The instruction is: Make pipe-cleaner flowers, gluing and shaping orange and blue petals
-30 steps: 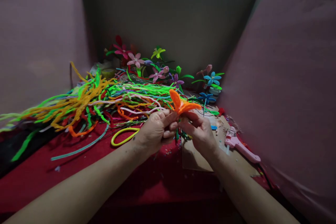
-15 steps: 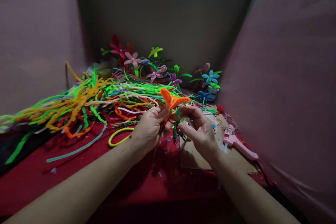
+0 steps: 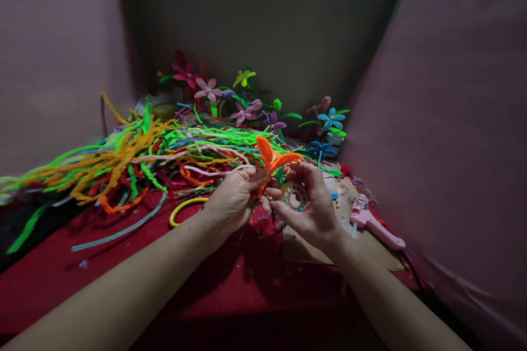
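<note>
My left hand (image 3: pixel 236 197) is closed around the base of an orange pipe-cleaner flower (image 3: pixel 272 157), which stands up with its petals spread above my fingers. My right hand (image 3: pixel 308 203) is just to the right of it, fingers curled, with a small white round spool-like thing (image 3: pixel 295 196) showing inside the palm. A thin green stem (image 3: pixel 280 176) runs down between the two hands. Both hands hover over a red cloth (image 3: pixel 214 279).
A big heap of loose coloured pipe cleaners (image 3: pixel 135 159) covers the left and middle. Finished flowers (image 3: pixel 242 112) stand at the back. A pink glue gun (image 3: pixel 374 227) lies on brown cardboard (image 3: pixel 304 244) at the right. A yellow-green loop (image 3: pixel 187 209) lies near my left wrist.
The flower dipped slightly left and back. My right hand let go of the petals, dropped lower and opened its curl, so the white round thing now shows in its palm.
</note>
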`<state>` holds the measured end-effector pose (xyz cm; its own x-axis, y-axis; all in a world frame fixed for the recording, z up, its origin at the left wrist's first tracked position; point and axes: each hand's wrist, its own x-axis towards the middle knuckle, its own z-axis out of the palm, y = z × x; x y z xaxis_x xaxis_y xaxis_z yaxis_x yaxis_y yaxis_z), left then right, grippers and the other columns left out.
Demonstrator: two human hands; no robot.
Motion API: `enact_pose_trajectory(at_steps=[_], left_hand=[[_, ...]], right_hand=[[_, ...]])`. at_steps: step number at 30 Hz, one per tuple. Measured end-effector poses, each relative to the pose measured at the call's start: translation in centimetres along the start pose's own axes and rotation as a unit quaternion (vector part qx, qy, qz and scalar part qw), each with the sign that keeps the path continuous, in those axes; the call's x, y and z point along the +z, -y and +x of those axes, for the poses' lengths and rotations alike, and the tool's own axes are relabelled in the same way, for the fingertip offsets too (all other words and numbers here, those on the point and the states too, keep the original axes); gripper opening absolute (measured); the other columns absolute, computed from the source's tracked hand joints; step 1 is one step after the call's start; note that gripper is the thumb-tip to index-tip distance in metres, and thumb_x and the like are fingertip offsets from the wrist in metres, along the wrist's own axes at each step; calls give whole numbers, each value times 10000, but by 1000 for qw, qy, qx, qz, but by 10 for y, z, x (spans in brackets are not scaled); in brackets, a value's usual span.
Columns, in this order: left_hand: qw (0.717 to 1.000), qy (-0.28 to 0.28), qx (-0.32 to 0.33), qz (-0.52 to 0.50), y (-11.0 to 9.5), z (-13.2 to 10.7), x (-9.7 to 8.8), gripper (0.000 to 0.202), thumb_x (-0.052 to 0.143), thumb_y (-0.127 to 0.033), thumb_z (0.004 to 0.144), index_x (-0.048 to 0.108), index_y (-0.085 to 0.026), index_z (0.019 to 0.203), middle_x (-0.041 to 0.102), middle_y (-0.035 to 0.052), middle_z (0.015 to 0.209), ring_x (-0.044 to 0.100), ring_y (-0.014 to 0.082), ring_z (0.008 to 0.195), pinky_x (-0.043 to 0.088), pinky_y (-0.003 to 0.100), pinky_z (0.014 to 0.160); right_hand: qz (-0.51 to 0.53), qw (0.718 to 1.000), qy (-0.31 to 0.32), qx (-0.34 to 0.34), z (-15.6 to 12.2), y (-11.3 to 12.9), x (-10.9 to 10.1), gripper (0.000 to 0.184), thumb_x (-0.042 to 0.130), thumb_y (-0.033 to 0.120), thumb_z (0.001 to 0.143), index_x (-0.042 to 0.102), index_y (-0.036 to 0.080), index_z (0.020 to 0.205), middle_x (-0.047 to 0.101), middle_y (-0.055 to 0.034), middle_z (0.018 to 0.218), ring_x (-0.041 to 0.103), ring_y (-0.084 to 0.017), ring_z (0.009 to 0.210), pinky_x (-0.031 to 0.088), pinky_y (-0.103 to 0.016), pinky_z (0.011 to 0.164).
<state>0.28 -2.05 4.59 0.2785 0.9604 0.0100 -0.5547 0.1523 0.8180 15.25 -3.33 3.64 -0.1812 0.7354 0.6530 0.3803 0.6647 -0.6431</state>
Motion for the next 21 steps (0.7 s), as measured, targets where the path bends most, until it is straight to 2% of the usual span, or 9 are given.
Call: enact_pose_trajectory(at_steps=[6, 10, 15, 19, 21], left_hand=[[999, 31, 4, -19, 0, -3, 3, 209, 738, -259, 677, 624, -90, 726, 648, 47, 646, 593, 99, 512, 486, 173, 481], [998, 43, 24, -31, -1, -3, 3, 207, 761, -233, 648, 618, -98, 714, 671, 51, 670, 625, 115, 548, 518, 202, 555], [996, 68, 35, -47, -1, -3, 1, 153, 728, -200, 689, 624, -107, 753, 672, 44, 701, 634, 111, 594, 522, 203, 605], [996, 49, 49, -53, -9, -5, 2, 120, 714, -178, 701, 620, -107, 724, 655, 40, 682, 616, 99, 589, 513, 179, 579], [996, 31, 62, -55, -13, -4, 1, 92, 700, -150, 709, 616, -111, 700, 641, 28, 649, 598, 84, 556, 494, 154, 533]], right_hand=[[38, 999, -13, 9, 2, -3, -3, 457, 683, 194, 673, 418, 243, 1042, 502, -33, 959, 548, -163, 851, 484, -304, 755], [35, 999, 4, 2, 3, -3, -9, 290, 625, 179, 714, 491, 238, 964, 521, -26, 930, 536, -160, 850, 469, -296, 737], [14, 999, 32, -8, 8, 6, -13, 107, 629, 190, 728, 610, 228, 826, 570, -15, 823, 531, -170, 820, 437, -333, 757], [55, 991, 93, 73, 8, -1, -17, 20, 639, 218, 732, 644, 204, 745, 597, -20, 793, 550, -164, 788, 434, -321, 727], [95, 980, 114, 132, 6, -8, -19, 52, 642, 248, 734, 647, 196, 728, 607, -11, 754, 551, -153, 737, 433, -306, 685]])
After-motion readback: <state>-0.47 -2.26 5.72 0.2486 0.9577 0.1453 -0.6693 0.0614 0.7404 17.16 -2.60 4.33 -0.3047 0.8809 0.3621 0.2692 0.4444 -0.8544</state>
